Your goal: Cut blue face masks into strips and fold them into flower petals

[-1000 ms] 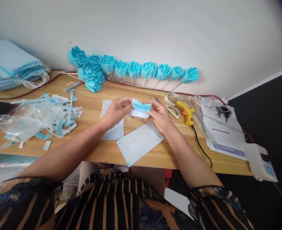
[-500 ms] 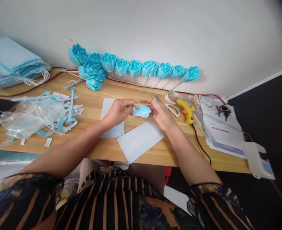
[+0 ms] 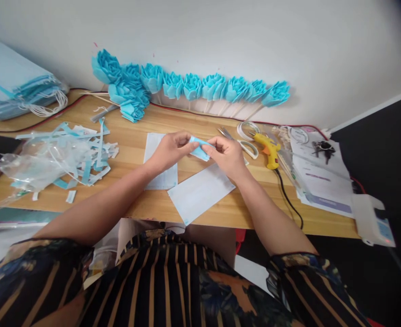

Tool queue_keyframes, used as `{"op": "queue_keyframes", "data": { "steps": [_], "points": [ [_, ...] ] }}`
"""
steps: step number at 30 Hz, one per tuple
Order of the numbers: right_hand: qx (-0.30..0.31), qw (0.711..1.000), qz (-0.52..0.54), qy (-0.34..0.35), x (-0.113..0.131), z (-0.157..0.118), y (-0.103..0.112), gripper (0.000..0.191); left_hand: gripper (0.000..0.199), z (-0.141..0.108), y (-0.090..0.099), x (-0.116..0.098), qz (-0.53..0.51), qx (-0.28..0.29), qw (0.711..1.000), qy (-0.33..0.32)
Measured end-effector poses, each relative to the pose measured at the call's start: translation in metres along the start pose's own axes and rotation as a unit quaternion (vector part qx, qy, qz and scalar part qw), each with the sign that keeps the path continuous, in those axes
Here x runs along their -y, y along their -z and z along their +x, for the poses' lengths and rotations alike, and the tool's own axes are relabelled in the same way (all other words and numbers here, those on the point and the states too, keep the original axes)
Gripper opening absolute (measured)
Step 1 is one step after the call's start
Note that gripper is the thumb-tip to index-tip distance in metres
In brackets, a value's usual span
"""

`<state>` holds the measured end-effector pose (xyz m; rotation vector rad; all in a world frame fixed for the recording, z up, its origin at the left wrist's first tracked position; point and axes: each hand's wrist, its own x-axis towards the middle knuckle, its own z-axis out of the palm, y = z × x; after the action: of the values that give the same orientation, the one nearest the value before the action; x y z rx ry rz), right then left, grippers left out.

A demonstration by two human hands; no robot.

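Between my two hands is a folded piece of blue mask fabric (image 3: 199,151), held up over the table. My left hand (image 3: 173,150) pinches its left end, thumb towards the middle. From the other side, my right hand (image 3: 227,154) grips the right end with thumb and bent fingers. Below them lies a pale rectangular fabric sheet (image 3: 200,194), set at a slant. Another pale sheet (image 3: 163,177) lies partly under my left forearm and hand. Scissors (image 3: 248,147) with white handles rest just beyond my right hand.
Blue fabric flowers (image 3: 214,87) on sticks lean along the wall. Cut scraps and a clear plastic bag (image 3: 47,159) lie left, near a stack of blue masks (image 3: 13,81). On the right are a yellow glue gun (image 3: 268,150), papers (image 3: 319,172) and keys (image 3: 324,150).
The blue piece has turned from a flat stacked fold to a tilted one. Both thumbs now press on its near face, and my right fingers have curled around its end.
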<state>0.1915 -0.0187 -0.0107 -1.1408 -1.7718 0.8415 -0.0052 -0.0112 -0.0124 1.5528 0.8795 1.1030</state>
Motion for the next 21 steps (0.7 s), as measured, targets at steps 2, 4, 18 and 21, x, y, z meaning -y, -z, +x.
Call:
{"op": "queue_keyframes", "data": {
  "steps": [2,4,18,21],
  "points": [
    [0.002,1.0,0.001,0.002,-0.003,0.0,0.0,0.025,0.042,0.002,0.0,0.004,-0.025,0.0,1.0,0.017],
    [0.01,1.0,0.005,0.001,-0.006,0.001,0.0,0.026,0.038,0.003,0.002,0.004,-0.015,-0.003,1.0,0.019],
    [0.025,0.987,-0.14,0.072,-0.004,0.006,0.004,0.026,0.023,0.001,0.003,0.006,0.165,-0.063,0.981,-0.079],
    [0.028,0.994,-0.087,0.054,-0.011,0.009,0.008,0.024,0.044,0.004,0.007,0.011,0.073,-0.051,0.993,-0.077]
  ]
}}
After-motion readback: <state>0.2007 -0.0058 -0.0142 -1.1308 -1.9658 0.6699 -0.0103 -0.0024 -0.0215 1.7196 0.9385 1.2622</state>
